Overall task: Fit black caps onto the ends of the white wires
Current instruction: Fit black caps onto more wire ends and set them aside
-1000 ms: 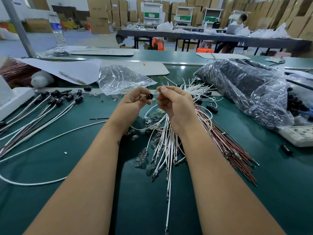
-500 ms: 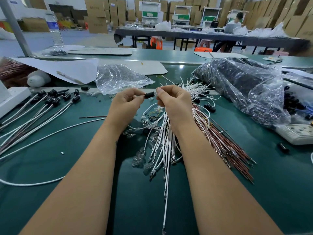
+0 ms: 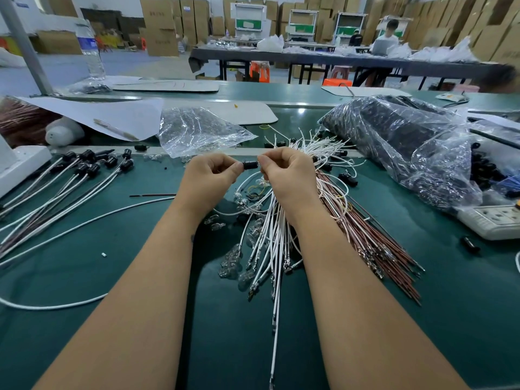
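Cap (image 3: 250, 164): pinched by left hand (image 3: 209, 175)
Right hand (image 3: 285, 171): pinches wire end, hidden
Risk: misaligned push bends the terminal

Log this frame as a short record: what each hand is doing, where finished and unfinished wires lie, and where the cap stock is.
left hand: pinches black cap
right hand: pinches at the cap's other end; wire end hidden by fingers
capped wires: on the table, left of the hands
uncapped white wires: bundle under the right hand
brown wires: right of the white bundle
cap stock: plastic bag, far right
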